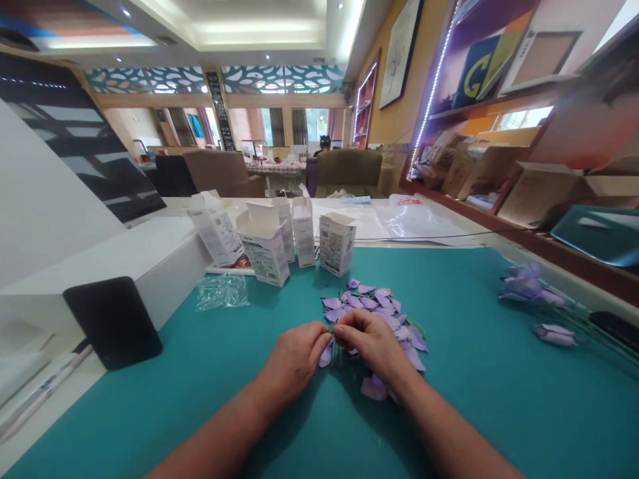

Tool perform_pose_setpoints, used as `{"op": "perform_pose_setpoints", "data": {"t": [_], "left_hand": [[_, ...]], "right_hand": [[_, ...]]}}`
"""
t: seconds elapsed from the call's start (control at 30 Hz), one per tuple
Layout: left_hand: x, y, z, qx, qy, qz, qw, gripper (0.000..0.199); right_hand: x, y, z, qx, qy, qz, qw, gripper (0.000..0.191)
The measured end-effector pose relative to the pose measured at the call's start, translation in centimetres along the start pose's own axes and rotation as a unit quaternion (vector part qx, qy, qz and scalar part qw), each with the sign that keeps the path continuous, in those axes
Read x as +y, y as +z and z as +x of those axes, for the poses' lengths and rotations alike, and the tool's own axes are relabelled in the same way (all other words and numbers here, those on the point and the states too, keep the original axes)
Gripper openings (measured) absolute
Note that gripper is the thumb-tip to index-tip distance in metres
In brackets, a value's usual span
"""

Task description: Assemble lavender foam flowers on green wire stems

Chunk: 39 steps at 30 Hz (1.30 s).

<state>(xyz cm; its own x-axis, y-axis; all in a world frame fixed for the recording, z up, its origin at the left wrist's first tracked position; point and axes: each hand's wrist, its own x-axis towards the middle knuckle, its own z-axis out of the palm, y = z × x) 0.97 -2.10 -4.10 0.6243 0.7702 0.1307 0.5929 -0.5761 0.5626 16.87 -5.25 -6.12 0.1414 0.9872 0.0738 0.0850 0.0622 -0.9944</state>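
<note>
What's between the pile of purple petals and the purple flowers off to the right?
Just the teal mat lies between the petals and those flowers in the head view.

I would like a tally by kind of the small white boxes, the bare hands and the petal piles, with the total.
Small white boxes: 5
Bare hands: 2
Petal piles: 1
Total: 8

Open wht cartons (264,256): beyond L hand (292,359), grouped. Clear plastic wrap (223,291): fwd & L of L hand. Blk panel (114,322): well L of L hand, tilted, beside lg. wht box (130,256). Shelving (479,110) w/ LED strip (433,90): fwd & R of R hand (372,339). Grn armchair (349,171): bkgd, far beyond R hand.
</note>
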Motion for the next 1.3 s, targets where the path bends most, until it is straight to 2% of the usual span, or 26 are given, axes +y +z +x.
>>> {"op": "perform_pose_setpoints", "data": {"t": [0.27, 0.9, 1.07, 1.2, 1.3], "left_hand": [[-0.1, 0.0, 0.0, -0.007, 0.005, 0.013, 1.0, 0.029], [0.1, 0.1, 0.0, -0.011, -0.003, -0.005, 1.0, 0.029], [0.4, -0.1, 0.1, -0.022, -0.016, -0.077, 0.997, 0.029], [0.1, -0.4, 0.3, -0.034, -0.04, -0.176, 0.983, 0.032], [-0.1, -0.5, 0.4, -0.042, -0.05, -0.226, 0.972, 0.035]], "right_hand": [[-0.7, 0.2, -0.3, -0.02, -0.009, 0.011, 1.0, 0.017], [-0.1, 0.5, -0.3, -0.019, -0.002, 0.002, 1.0, 0.017], [-1.1, -1.1, 0.0, -0.043, 0.008, -0.013, 0.999, 0.024], [-0.9, -2.8, 0.5, 0.021, -0.014, -0.068, 0.997, 0.028], [-0.6, -3.3, 0.6, 0.045, -0.026, -0.114, 0.992, 0.026]]}}
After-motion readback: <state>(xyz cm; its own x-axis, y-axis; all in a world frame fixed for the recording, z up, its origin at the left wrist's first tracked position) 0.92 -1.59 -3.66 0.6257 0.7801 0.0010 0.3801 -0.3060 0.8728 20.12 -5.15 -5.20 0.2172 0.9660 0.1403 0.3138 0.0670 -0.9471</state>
